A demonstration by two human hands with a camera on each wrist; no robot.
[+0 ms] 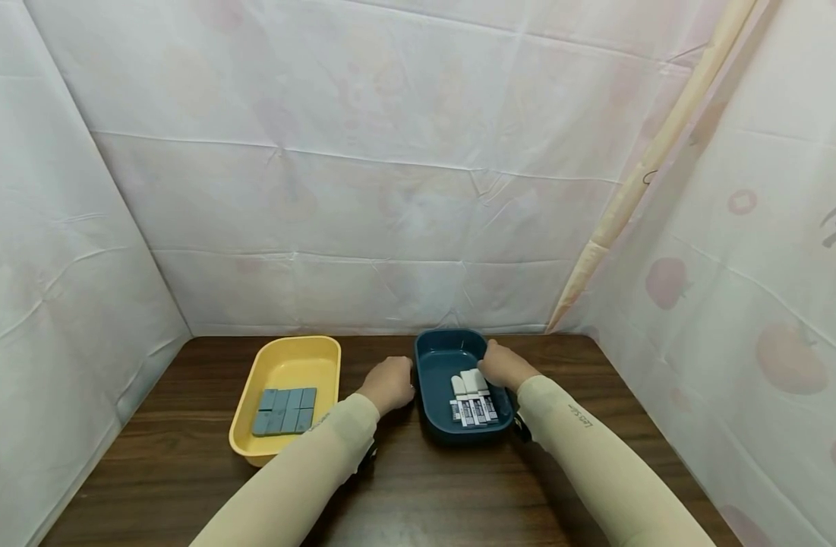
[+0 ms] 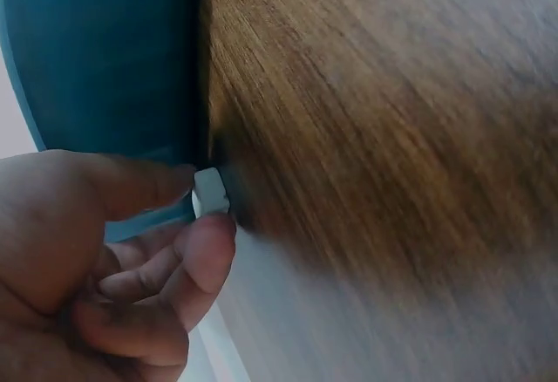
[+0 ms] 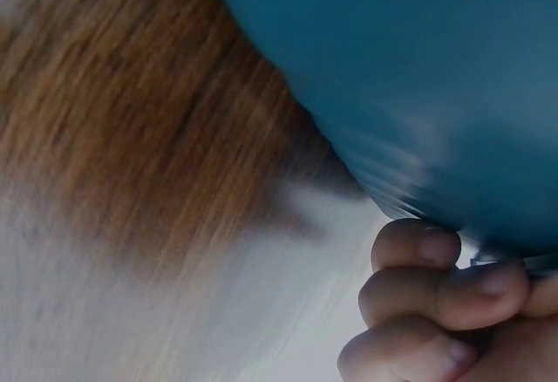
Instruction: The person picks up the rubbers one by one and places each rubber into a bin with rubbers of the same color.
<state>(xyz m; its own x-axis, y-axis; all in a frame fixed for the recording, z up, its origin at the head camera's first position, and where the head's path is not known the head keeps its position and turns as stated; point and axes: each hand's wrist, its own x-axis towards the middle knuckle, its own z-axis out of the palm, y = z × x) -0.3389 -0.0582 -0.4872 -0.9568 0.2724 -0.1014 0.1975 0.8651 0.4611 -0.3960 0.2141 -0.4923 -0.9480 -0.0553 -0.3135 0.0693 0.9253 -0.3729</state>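
Observation:
A dark blue tray stands between my hands. In its near half lie several white erasers, some in striped printed sleeves. Just outside the left wall, my left hand pinches a small white block like an eraser between thumb and fingertip. The other fingers of that hand are bent. My right hand is at the tray's right rim, near the white erasers, its fingers curled against the blue wall in the right wrist view. I cannot tell what, if anything, it grips; the thumb is hidden.
To the left is a yellow tray holding several grey-blue rectangular blocks side by side. Both trays stand on a dark wooden table. White patterned sheets hang behind and at both sides.

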